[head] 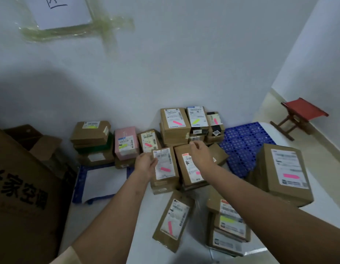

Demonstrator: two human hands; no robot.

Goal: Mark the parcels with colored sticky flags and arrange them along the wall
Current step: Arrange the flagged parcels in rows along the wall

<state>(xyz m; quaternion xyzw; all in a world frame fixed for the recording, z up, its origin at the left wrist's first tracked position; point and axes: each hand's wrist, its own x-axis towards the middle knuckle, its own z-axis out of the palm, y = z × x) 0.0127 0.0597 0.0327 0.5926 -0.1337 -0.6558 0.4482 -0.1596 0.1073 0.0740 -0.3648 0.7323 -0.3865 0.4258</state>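
Several brown cardboard parcels with white labels and pink or yellow sticky flags stand stacked along the white wall (pixel 184 63). My left hand (pixel 145 164) grips the left edge of a small parcel (pixel 165 166) that carries a pink flag. My right hand (pixel 200 153) hovers with loosely curled fingers over the parcel beside it (pixel 190 168), also pink-flagged, and holds nothing that I can see. A pink box (pixel 125 142) with a yellow flag stands further left. Nearer me lie a tilted pink-flagged parcel (pixel 174 220) and a yellow-flagged stack (pixel 229 225).
A big printed carton (pixel 22 187) fills the left foreground, with an open box (pixel 38 141) behind it. A blue perforated pallet (pixel 245 147) lies at the right, holding a large pink-flagged box (pixel 285 172). A red folding stool (pixel 302 115) stands in the corner. A paper sheet (pixel 58 10) is taped to the wall.
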